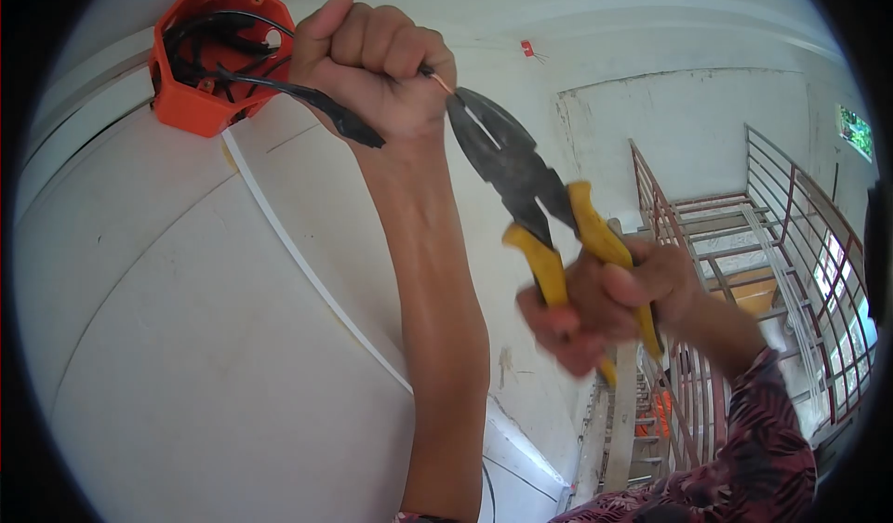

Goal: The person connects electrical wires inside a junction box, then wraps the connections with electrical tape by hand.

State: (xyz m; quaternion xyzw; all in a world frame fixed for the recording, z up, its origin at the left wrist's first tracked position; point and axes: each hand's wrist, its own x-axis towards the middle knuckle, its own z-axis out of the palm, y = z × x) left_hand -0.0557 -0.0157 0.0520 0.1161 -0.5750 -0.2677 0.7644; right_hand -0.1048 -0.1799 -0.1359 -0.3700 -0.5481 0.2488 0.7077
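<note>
My left hand [377,63] is closed in a fist around a black electrical wire [426,71], whose bare copper end sticks out past the fist. The tips of the pliers [510,160], with dark jaws and yellow handles, are at that copper end. My right hand [605,304] is wrapped round the handles, slightly blurred; the jaws look nearly closed. Several black wires come out of an orange octagonal junction box [191,109] at the upper left. One cable end wrapped in black tape [358,131] hangs in front of my left wrist.
A narrow white conduit [307,286] runs from the box across the pale surface. At the right stands metal scaffolding [716,244] with reddish-brown rails. A small red box [527,49] with wires sits on the far wall, and a window opening [854,132] shows greenery.
</note>
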